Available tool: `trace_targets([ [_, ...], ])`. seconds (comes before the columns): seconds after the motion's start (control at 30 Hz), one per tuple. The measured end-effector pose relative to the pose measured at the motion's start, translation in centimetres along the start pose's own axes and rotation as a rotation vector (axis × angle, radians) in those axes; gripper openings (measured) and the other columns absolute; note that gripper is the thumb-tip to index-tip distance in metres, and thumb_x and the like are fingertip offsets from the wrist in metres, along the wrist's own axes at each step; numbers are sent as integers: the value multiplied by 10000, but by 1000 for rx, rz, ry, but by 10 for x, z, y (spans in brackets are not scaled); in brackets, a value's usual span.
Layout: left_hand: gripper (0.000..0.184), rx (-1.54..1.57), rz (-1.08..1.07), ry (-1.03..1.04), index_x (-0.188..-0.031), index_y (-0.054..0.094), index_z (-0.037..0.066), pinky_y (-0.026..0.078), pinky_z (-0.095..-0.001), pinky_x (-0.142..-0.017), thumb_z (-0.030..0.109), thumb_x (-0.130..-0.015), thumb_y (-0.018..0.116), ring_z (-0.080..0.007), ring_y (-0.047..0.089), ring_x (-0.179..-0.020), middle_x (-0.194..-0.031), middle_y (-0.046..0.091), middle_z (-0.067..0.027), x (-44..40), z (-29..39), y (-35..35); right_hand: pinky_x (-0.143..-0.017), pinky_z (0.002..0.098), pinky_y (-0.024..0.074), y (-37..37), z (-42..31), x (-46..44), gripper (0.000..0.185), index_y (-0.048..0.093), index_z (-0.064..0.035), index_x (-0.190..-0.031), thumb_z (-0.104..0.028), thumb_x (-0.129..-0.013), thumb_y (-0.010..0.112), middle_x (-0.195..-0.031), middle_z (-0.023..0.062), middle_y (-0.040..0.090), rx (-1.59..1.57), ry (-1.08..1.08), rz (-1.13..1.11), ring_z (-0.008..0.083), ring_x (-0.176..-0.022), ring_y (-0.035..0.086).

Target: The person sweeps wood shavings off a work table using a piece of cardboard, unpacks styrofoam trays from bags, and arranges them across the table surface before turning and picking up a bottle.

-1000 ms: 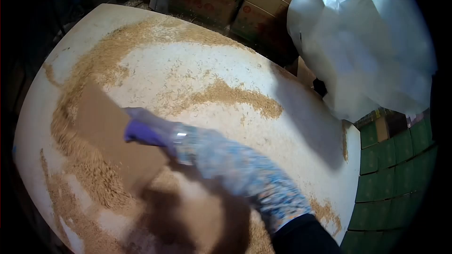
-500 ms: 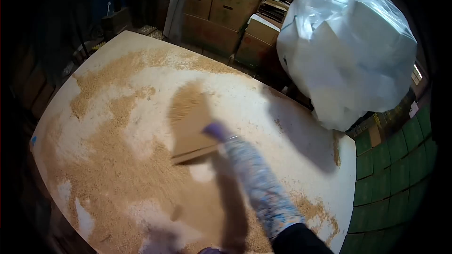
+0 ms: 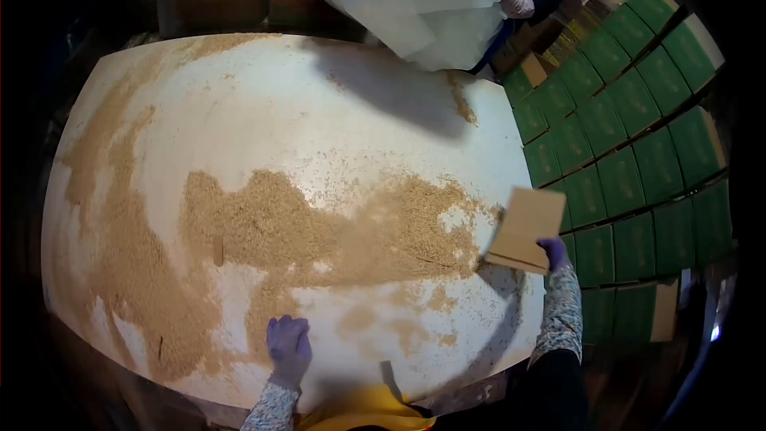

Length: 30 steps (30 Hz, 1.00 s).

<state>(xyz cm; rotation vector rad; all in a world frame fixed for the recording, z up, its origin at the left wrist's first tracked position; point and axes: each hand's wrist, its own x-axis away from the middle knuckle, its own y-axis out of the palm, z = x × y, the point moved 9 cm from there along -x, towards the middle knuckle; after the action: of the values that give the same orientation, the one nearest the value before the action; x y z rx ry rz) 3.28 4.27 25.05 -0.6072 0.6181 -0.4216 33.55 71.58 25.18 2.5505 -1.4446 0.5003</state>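
Cardboard piece [image 3: 527,227] is at the table's right-hand edge, tilted, lower edge at or just above the surface; R hand [image 3: 554,255], purple-gloved, has fingers closed on its near right corner – patterned sleeve behind. Pale brown flakes [image 3: 263,215] lie left of it in a wide band across the white table [image 3: 383,132], w/ more down the left side; small brown strip [image 3: 218,250] sits in the band. L hand [image 3: 289,343], also purple-gloved, is by the near edge, below the band; fingers bunched, part-curled, nothing visible in them – can't tell if fully closed or touching the table. Yellow item [image 3: 363,407] at bottom, right of L hand; big whitish plastic bag [image 3: 423,8] at far edge, co-worker's sleeve [image 3: 519,5] beside it; green boxes [image 3: 618,183] stacked on right, brown boxes [image 3: 219,0] behind table.
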Motion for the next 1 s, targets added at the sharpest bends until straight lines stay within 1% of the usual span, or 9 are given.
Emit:
trace_targets([
  [0.13, 221, -30, -349, -114, -962, 666, 106, 439, -453, -800, 49, -754, 620, -304, 601, -853, -873, 645, -79, 104, 52, 27, -808, 368, 593, -22, 75, -55, 493, 597, 47, -1264, -3, -775, 645, -1045, 131, 686, 38, 72, -202, 237, -943, 697],
  [0.27, 265, 158, -519, 75, -1056, 678, 98, 443, -433, -883, 117, -796, 634, -279, 621, -934, -994, 686, -86, 104, 158, 82, -663, 315, 538, 299, 124, -107, 246, 714, -24, -999, -146, -791, 765, -808, 66, 712, 557, -40, -464, 178, -732, 675],
  [0.37, 280, 89, -683, 359, -1132, 648, 100, 455, -432, -966, 200, -870, 650, -248, 627, -1015, -1080, 671, -63, 121, 209, 166, -741, 423, 557, 567, 109, 40, 255, 693, -76, -1098, -187, -873, 652, -896, 207, 720, 887, -824, -667, 314, -796, 702],
  [0.43, 286, 634, -568, 68, -1165, 635, 111, 401, -464, -1099, 228, -904, 623, -232, 589, -1177, -1111, 642, -39, 104, 213, 213, -758, 462, 532, 596, 71, 175, 288, 631, -11, -1121, -187, -903, 564, -901, 254, 692, 526, -70, -867, 397, -837, 678],
  [0.47, 286, 614, -559, 52, -1165, 635, 111, 401, -464, -1099, 228, -904, 623, -232, 589, -1177, -1111, 642, -39, 94, 219, 227, -742, 451, 531, 597, 53, 191, 307, 630, 0, -1133, -197, -904, 577, -878, 236, 695, 521, -225, -845, 361, -815, 683],
  [0.57, 310, 1514, -454, -1296, -1222, 629, 108, 310, -504, -1180, 221, -938, 580, -233, 507, -1309, -1225, 621, -51, 84, 169, 280, -683, 370, 519, 476, 42, 134, 289, 654, 13, -1072, -140, -828, 634, -867, 113, 690, 335, -264, -643, 219, -764, 645],
  [0.73, 400, 11, -551, -56, -1360, 542, 168, 190, -559, -1190, 311, -991, 491, -251, 435, -1386, -1396, 526, -46, 6, 34, 211, -694, 314, 524, 155, 55, 33, 198, 653, 17, -966, -41, -780, 618, -876, 54, 661, 987, -463, -92, 163, -779, 624],
  [0.9, 490, -886, -349, -303, -1499, 455, 229, 69, -613, -1200, 402, -1043, 401, -269, 363, -1464, -1568, 431, -41, -10, -167, 27, -692, 321, 529, 191, 109, 72, 155, 666, 12, -908, -31, -763, 634, -872, 50, 668, 306, -118, -286, 162, -773, 629],
  [1.0, 450, -969, -330, -367, -1403, 520, 163, 138, -651, -1175, 379, -1014, 455, -328, 420, -1396, -1429, 514, -66, 17, -151, -43, -655, 318, 510, 419, 169, 77, 219, 675, 4, -986, -42, -772, 693, -844, 62, 684, 557, 43, -455, 169, -788, 641],
])
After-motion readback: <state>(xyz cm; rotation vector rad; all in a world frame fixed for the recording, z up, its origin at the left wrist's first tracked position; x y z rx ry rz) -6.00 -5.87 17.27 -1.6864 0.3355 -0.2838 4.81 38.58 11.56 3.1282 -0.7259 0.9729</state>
